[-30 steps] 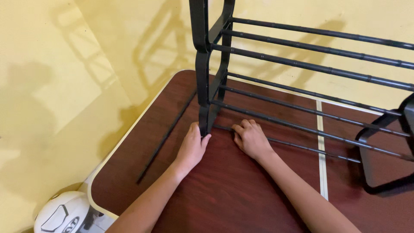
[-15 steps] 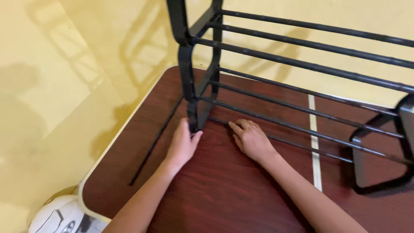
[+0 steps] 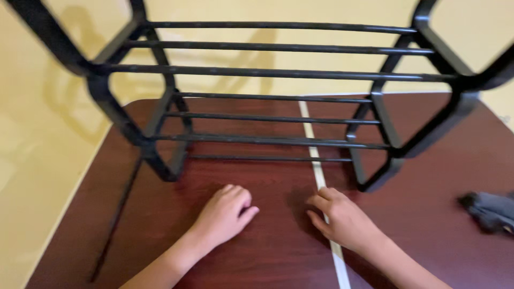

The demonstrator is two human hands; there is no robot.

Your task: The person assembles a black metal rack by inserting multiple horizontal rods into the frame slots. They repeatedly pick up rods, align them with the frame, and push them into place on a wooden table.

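Both my hands, left [image 3: 225,214] and right [image 3: 345,219], rest empty, fingers curled, on bench [image 3: 267,251]; grip released, black rack [image 3: 267,118] just ahead.

Two bare forearms, left grip [image 3: 224,213] and right grip [image 3: 345,219], no sleeves, rings or watch.

rack [image 3: 267,72]: we see plain black all over, bars and angular side frames alike, no pattern.
desk [image 3: 267,246]: we see dark reddish-brown with a fine wood grain running through it.
strip [image 3: 319,176]: we see a pale cream line crossing the desk top front to back.
loose rod [image 3: 119,214]: we see black, lying along the desk's left edge.
object at right [image 3: 490,210]: we see dark grey to black, blurred.
wall [image 3: 43,134]: we see flat pale yellow with soft grey shadows.
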